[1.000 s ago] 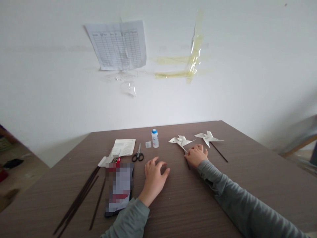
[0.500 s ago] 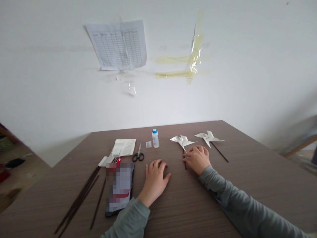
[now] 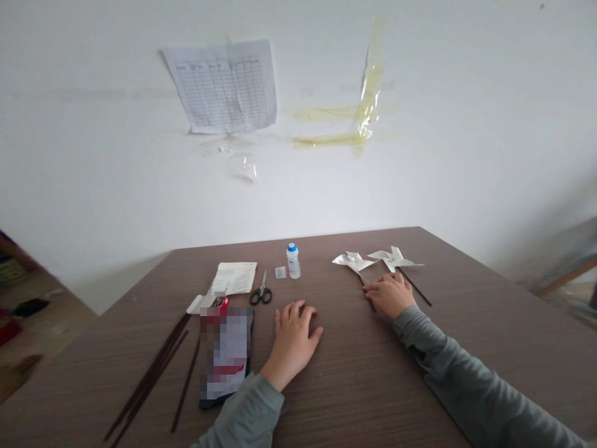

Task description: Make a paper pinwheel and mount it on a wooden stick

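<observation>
On the right side of the table, my right hand (image 3: pixel 390 295) has its fingers closed on the dark stick of a white paper pinwheel (image 3: pixel 354 261). The pinwheel lies flat, its head pointing away from me. Just beyond and to the right lies a second white paper pinwheel (image 3: pixel 392 257) on its own dark stick. My left hand (image 3: pixel 295 341) rests palm down on the table with its fingers spread, holding nothing. It lies beside a dark-edged, partly blurred flat object (image 3: pixel 228 351).
Scissors (image 3: pixel 261 294) and a white bottle with a blue cap (image 3: pixel 293 261) stand or lie farther back, near a small clear piece (image 3: pixel 280 272). To the left are a paper pad (image 3: pixel 233 278), a small red box (image 3: pixel 220 303) and several dark sticks (image 3: pixel 152 376). A wall rises behind the table (image 3: pixel 345 379).
My right hand has slid right with the pinwheel, bringing it closer to the second one and tilting its stick. My left hand has stayed in place.
</observation>
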Available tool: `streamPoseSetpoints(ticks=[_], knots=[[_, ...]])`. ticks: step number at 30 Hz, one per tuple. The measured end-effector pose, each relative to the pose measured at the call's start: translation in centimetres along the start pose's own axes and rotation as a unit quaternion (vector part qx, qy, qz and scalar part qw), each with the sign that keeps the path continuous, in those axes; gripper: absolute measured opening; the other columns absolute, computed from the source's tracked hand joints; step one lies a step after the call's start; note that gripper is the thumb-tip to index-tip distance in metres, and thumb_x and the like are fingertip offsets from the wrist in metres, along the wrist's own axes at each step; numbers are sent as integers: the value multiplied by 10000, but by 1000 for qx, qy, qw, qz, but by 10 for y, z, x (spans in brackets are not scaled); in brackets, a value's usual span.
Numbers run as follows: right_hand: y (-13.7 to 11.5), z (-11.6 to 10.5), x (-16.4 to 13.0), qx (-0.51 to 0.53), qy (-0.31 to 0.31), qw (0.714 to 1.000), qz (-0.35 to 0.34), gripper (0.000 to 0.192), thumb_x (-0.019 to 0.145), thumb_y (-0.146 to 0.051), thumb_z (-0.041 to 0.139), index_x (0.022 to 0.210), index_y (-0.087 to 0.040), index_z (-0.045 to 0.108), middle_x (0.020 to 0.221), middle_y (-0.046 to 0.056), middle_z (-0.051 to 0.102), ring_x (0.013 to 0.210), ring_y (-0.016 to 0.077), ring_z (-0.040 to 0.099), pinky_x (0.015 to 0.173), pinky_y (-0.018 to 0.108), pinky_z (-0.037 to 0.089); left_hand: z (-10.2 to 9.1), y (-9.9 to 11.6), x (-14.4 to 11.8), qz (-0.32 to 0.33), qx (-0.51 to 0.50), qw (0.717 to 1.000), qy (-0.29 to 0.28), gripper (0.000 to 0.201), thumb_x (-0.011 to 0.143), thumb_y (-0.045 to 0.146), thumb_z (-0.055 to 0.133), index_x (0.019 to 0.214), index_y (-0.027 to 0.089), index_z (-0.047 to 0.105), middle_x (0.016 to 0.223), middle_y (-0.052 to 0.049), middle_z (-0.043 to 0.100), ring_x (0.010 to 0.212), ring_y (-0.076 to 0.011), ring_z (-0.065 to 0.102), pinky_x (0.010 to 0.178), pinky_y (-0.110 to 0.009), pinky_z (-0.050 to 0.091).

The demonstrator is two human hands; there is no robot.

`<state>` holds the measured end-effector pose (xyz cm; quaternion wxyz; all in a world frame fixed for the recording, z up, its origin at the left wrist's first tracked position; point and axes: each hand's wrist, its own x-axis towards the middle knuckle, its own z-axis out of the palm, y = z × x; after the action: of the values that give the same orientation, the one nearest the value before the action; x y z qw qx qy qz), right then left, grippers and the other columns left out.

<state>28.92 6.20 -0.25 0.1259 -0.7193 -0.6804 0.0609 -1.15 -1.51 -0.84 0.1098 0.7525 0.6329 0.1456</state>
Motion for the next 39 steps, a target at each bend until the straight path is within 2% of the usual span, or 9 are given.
streamPoseSetpoints(ticks=[7,13,21,25,28,31,33,35,39], knots=[[31,-17,6,-2,-22,998,65,308,1122,-323,851,1351,-368,1052,1528,155,907,1674,525,662,1382,714,556,2,-2,1,2,3,1000,-5,340,1143,205,811,1464,277,899,1789,-179,787,1757,-449,670,1529,-831,461],[57,-20,13,-17,-16,995,96,336,1127,-333,827,1367,-342,1060,1575,179,906,1692,545,664,1334,707,598,1,0,1,-1,2,1000,-8,351,1145,193,814,1476,277,895,1797,-176,786,1778,-444,665,1541,-828,452],[92,-20,22,-14,10,993,113,240,1064,-404,869,1171,-385,1084,1507,167,932,1603,558,717,1260,720,639,2,0,1,-5,1,1000,-5,337,1143,195,826,1461,275,902,1785,-181,791,1770,-453,668,1540,-834,447],[100,-20,23,-3,25,994,108,214,1056,-427,896,1164,-373,1072,1468,172,941,1571,573,746,1257,747,646,3,-1,1,-3,0,1000,4,324,1135,196,842,1441,285,905,1773,-168,797,1757,-451,681,1534,-831,459],[97,-20,22,-7,26,993,114,251,1078,-367,872,1241,-364,1064,1549,165,930,1597,561,756,1301,741,634,3,-1,1,-5,0,1000,-1,330,1137,196,836,1448,282,903,1778,-172,796,1764,-448,676,1540,-827,453],[85,-20,18,-21,50,991,123,354,1180,-348,746,1376,-351,1041,1616,168,914,1598,526,766,1325,712,622,3,-1,1,-4,4,1000,-6,340,1146,198,817,1468,273,899,1788,-182,789,1769,-448,668,1541,-829,447],[72,-18,14,-21,72,992,101,423,1237,-365,655,1463,-331,1012,1613,180,915,1572,506,779,1321,685,623,5,-2,1,2,7,1000,0,340,1150,201,809,1469,276,898,1780,-181,793,1756,-449,672,1532,-834,456],[56,-14,9,-5,87,995,52,464,1232,-312,630,1535,-286,980,1579,203,926,1545,480,797,1326,646,627,7,-3,1,8,9,1000,11,331,1148,208,814,1458,288,900,1762,-172,800,1735,-449,681,1518,-834,474],[16,2,-4,50,77,990,-109,521,1233,-219,601,1632,-221,937,1677,205,902,1632,422,793,1438,553,585,10,-3,1,11,15,1000,20,316,1146,228,833,1445,296,908,1746,-166,805,1707,-452,695,1506,-823,492]])
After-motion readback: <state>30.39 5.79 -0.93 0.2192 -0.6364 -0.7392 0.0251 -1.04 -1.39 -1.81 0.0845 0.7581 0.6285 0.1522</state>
